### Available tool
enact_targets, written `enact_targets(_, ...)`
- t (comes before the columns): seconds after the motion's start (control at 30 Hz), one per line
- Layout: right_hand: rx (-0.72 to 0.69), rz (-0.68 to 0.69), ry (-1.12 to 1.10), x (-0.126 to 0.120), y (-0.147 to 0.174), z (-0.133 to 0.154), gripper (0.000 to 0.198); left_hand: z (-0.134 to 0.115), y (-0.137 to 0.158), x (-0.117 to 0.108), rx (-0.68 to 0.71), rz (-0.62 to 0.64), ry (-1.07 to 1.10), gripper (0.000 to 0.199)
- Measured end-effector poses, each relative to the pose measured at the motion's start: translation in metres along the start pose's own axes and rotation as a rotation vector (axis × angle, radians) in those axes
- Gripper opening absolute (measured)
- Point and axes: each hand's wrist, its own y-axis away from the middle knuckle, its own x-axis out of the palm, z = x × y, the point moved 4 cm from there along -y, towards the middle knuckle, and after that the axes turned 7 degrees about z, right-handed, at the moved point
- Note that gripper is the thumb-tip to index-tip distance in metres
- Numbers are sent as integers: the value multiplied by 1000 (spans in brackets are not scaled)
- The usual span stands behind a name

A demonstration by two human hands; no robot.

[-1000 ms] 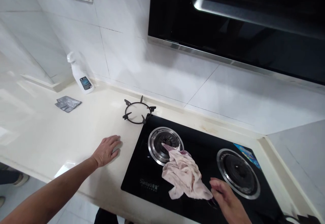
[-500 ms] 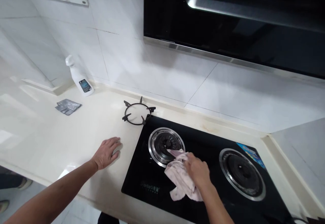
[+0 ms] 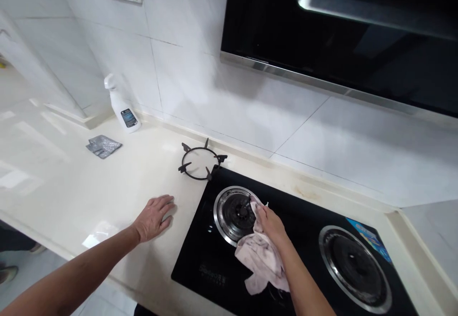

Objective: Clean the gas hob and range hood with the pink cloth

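My right hand is closed on a pale pink cloth, pressing a bunched end of it against the right side of the left burner's metal ring. The rest of the cloth drapes over the black glass gas stove. My left hand lies palm down on the cream countertop, left of the stove, fingers extended and holding nothing. A black pan support rests off its burner, partly on the counter and at the stove's back left corner.
A white spray bottle stands against the tiled wall, with a folded grey packet in front of it. On the right is a second burner beside a blue sticker. A black range hood hangs above. Another person's shoe shows at lower left.
My right hand has moved the cloth from the burner's front right up along its right side. My left hand stays on the counter. The view has shifted slightly.
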Motion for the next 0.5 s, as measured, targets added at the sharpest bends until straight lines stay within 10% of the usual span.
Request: enact_targets(0.5, -417, 169, 289, 7, -67, 112, 41, -4, 0, -4, -3, 12, 7, 37)
